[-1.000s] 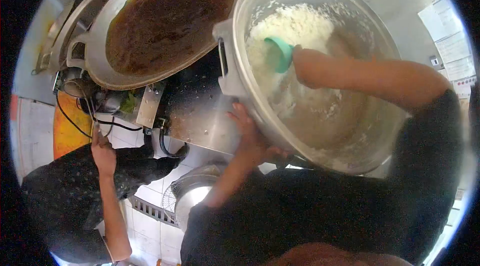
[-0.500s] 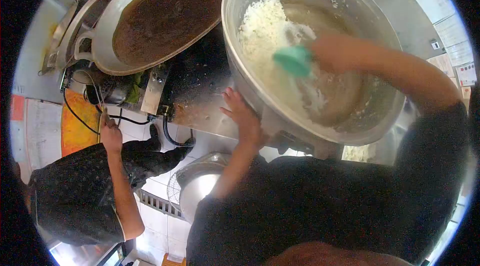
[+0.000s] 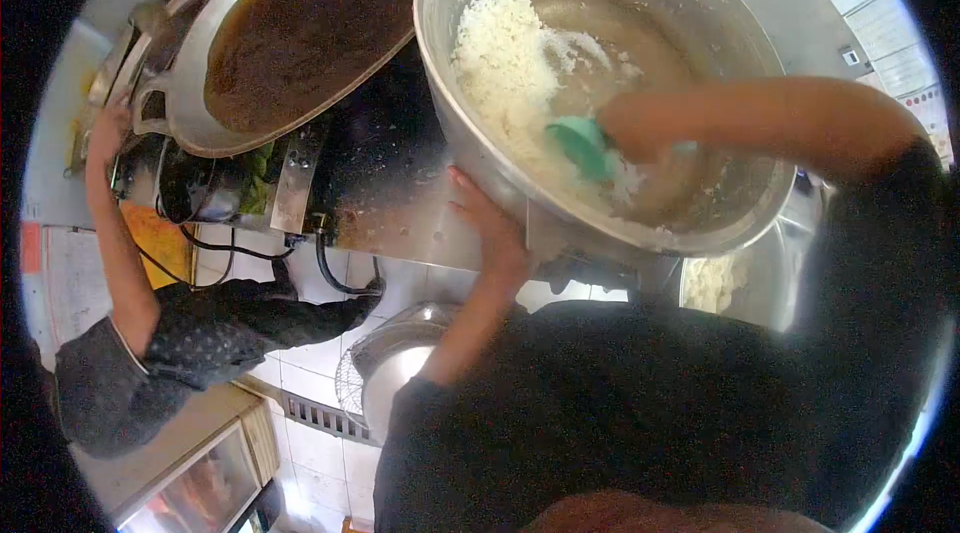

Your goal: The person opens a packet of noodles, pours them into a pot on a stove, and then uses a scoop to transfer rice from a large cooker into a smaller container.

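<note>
A big metal pot (image 3: 470,123) holds white rice (image 3: 508,58), heaped on its left side, with more grains stuck to the wall. Inside it, my right hand (image 3: 640,123) is closed round a green scoop (image 3: 583,148), whose bowl touches the edge of the rice. My left hand (image 3: 488,223) lies against the pot's outer side near the lower left, its fingers apart and holding nothing.
Left of the pot is a wide pan (image 3: 188,113) of dark brown liquid. A co-worker (image 3: 125,233) stands at the far left, an arm by the pans. Below are a metal bowl (image 3: 395,388) and, lower right, a container of pale food (image 3: 712,283).
The co-worker's arm has gone up from the stove front to the pans at the upper left. My right hand and the scoop have moved slightly within the pot. The view has shifted a little.
</note>
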`<action>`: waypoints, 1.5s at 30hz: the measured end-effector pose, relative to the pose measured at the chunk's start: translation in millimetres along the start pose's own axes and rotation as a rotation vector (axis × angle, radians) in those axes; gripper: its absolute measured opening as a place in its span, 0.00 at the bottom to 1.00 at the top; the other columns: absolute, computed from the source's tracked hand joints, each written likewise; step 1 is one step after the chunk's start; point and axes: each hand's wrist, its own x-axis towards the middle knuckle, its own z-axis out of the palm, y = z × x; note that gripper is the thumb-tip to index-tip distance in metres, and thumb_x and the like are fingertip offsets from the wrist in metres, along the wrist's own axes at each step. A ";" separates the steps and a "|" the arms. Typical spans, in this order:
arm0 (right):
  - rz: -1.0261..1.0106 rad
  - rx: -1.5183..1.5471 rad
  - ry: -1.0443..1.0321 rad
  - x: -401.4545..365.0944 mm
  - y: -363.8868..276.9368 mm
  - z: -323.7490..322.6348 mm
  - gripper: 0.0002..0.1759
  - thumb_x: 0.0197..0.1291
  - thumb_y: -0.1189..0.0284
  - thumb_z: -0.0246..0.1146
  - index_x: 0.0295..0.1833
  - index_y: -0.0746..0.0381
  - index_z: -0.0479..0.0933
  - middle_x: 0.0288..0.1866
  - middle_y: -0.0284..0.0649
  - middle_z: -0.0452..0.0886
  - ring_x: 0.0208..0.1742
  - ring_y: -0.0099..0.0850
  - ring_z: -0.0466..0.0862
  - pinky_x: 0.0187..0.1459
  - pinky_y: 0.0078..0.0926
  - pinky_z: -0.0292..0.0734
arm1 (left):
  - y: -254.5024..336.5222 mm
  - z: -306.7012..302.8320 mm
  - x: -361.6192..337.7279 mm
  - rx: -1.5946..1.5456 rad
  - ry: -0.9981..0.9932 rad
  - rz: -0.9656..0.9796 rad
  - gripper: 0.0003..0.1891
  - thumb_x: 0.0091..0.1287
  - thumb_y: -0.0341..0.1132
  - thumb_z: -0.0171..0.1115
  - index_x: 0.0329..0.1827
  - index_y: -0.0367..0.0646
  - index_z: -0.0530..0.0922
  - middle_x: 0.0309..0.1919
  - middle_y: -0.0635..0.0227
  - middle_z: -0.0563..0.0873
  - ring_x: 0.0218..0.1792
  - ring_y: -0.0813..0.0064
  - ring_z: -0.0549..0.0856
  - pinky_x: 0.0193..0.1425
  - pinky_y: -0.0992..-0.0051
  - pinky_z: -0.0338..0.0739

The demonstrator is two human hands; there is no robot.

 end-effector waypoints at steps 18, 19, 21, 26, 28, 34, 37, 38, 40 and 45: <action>-0.356 0.266 0.117 8.9 -18.0 25.0 0.20 0.66 0.64 0.58 0.55 0.66 0.79 0.45 0.59 0.86 0.47 0.56 0.87 0.50 0.50 0.80 | -0.2 6.2 -14.2 0.198 0.091 0.189 0.69 0.62 0.65 0.64 0.79 0.26 0.23 0.81 0.34 0.29 0.82 0.38 0.31 0.77 0.39 0.17; -0.395 0.337 0.143 -3.7 -18.9 17.7 0.19 0.66 0.64 0.58 0.55 0.66 0.79 0.45 0.60 0.86 0.47 0.56 0.87 0.50 0.50 0.80 | 0.6 5.5 -14.5 0.207 0.094 0.188 0.68 0.63 0.65 0.64 0.79 0.26 0.23 0.81 0.34 0.30 0.82 0.38 0.31 0.77 0.39 0.17; -0.426 0.390 0.192 -11.6 -16.9 15.6 0.19 0.67 0.64 0.57 0.56 0.66 0.78 0.43 0.59 0.86 0.44 0.55 0.87 0.49 0.50 0.80 | -1.5 4.5 -14.8 0.221 0.103 0.190 0.67 0.64 0.64 0.63 0.79 0.26 0.24 0.81 0.35 0.30 0.82 0.37 0.31 0.77 0.39 0.17; -0.286 0.567 0.093 -58.3 -21.2 -10.9 0.14 0.62 0.70 0.58 0.49 0.67 0.77 0.28 0.50 0.84 0.26 0.44 0.84 0.33 0.42 0.79 | 4.0 0.2 -18.3 0.251 0.132 0.142 0.65 0.64 0.60 0.65 0.80 0.26 0.27 0.81 0.34 0.31 0.82 0.36 0.31 0.76 0.36 0.16; -0.259 0.737 0.053 -63.2 -12.4 -12.2 0.11 0.61 0.73 0.57 0.45 0.68 0.78 0.22 0.45 0.81 0.21 0.36 0.81 0.27 0.38 0.77 | 15.8 -10.4 -15.5 0.193 0.146 0.157 0.65 0.62 0.57 0.67 0.81 0.28 0.29 0.81 0.34 0.32 0.82 0.36 0.31 0.75 0.34 0.17; -0.296 0.990 -0.097 -80.4 3.2 -7.1 0.07 0.66 0.72 0.56 0.41 0.64 0.75 0.21 0.35 0.74 0.16 0.24 0.73 0.18 0.27 0.70 | 14.2 -27.1 -23.6 0.251 0.157 0.188 0.57 0.69 0.77 0.38 0.84 0.35 0.38 0.82 0.38 0.33 0.83 0.39 0.32 0.77 0.37 0.18; -0.313 0.979 -0.102 -96.5 18.7 -0.7 0.08 0.69 0.69 0.56 0.40 0.62 0.73 0.22 0.32 0.72 0.15 0.21 0.71 0.17 0.25 0.68 | 15.3 -41.6 -40.7 0.330 0.165 0.200 0.60 0.65 0.79 0.42 0.84 0.37 0.41 0.82 0.37 0.35 0.82 0.38 0.34 0.76 0.33 0.20; -0.309 0.981 -0.097 -103.3 22.0 0.1 0.08 0.68 0.69 0.55 0.38 0.62 0.73 0.21 0.32 0.72 0.15 0.21 0.70 0.16 0.25 0.68 | 12.3 -46.2 -45.1 0.340 0.165 0.188 0.60 0.65 0.79 0.44 0.84 0.37 0.43 0.82 0.37 0.36 0.82 0.38 0.34 0.75 0.31 0.21; -0.251 0.961 -0.002 -124.8 22.9 -3.8 0.10 0.67 0.68 0.55 0.34 0.62 0.73 0.20 0.31 0.71 0.14 0.21 0.70 0.16 0.25 0.67 | 5.8 -54.7 -59.1 0.363 0.154 0.159 0.60 0.63 0.79 0.48 0.84 0.39 0.46 0.82 0.38 0.38 0.83 0.38 0.35 0.74 0.28 0.22; -0.300 0.876 0.207 -163.5 61.6 3.5 0.13 0.65 0.67 0.56 0.27 0.61 0.71 0.19 0.30 0.70 0.13 0.20 0.68 0.16 0.25 0.65 | 16.4 -69.8 -95.0 0.490 0.163 0.118 0.56 0.65 0.75 0.51 0.84 0.42 0.49 0.83 0.44 0.42 0.83 0.38 0.37 0.75 0.27 0.26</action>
